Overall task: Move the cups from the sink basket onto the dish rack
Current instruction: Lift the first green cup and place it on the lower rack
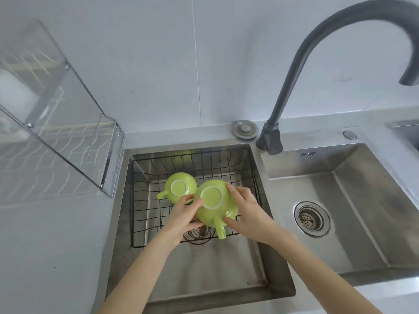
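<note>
Two green cups sit upside down, white foot rings up, in the black wire sink basket [226, 155] inside the left sink. The nearer cup [212, 208] is larger in view, its handle pointing toward me. My left hand [181, 217] grips its left side and my right hand [246, 210] grips its right side. The farther cup [179, 188] rests on the basket floor just behind my left hand, handle to the left. The dish rack [56, 146] stands on the counter at the left, seen behind a clear panel.
A dark curved faucet [292, 71] arches over from behind the sinks. The right sink [353, 200] has a round drain strainer. A clear splash panel [74, 105] stands between the rack and the left sink. Grey counter lies to the front left.
</note>
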Available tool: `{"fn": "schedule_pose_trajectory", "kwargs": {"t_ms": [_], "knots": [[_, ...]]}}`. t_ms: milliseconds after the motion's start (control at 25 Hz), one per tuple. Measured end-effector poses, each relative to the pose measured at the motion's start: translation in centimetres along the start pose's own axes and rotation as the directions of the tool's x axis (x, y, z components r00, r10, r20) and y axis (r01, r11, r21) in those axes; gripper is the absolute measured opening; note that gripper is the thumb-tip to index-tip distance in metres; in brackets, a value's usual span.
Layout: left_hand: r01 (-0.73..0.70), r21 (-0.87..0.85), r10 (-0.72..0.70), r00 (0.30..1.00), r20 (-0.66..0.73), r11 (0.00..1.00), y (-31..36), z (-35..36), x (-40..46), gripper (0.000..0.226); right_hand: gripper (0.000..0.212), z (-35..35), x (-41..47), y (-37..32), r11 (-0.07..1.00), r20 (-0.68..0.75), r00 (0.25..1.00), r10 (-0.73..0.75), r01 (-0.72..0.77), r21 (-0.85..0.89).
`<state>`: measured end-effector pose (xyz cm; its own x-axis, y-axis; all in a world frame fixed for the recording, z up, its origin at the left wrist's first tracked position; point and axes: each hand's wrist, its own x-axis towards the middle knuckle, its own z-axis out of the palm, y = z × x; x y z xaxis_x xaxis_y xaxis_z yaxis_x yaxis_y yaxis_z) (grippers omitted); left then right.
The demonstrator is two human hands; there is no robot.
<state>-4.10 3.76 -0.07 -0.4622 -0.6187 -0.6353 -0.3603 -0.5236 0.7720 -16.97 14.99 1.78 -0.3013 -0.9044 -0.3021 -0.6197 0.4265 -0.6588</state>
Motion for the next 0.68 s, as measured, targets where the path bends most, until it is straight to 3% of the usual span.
{"fn": "schedule_pose_trajectory", "kwargs": {"t_ms": [200, 360, 520, 680], "knots": [[-0.030, -0.049, 0.033, 0.998, 0.052, 0.998, 1.4, -0.8, -2.9, 0.033, 0.095, -0.7, -1.9, -2.5, 0.966, -0.123, 0.979, -0.164, 0.134, -0.221], [-0.138, 0.088, 0.131, 0.988, 0.082, 0.986, 1.6, -1.9, -5.3, 0.040, 0.100, -0.6, -3.4, -4.2, 0.905, -0.105, 0.951, -0.291, 0.238, -0.354], [-0.178, 0.113, 0.168, 0.981, 0.097, 0.978, 1.4, -3.2, -7.6, 0.043, 0.101, 0.0, -4.4, -5.1, 0.891, -0.084, 0.936, -0.343, 0.296, -0.344], [-0.241, 0.121, 0.214, 0.956, 0.203, 0.963, 1.0, -4.9, -9.0, 0.050, 0.098, 0.3, -5.1, -5.7, 0.928, -0.102, 0.936, -0.338, 0.312, -0.205]]}}
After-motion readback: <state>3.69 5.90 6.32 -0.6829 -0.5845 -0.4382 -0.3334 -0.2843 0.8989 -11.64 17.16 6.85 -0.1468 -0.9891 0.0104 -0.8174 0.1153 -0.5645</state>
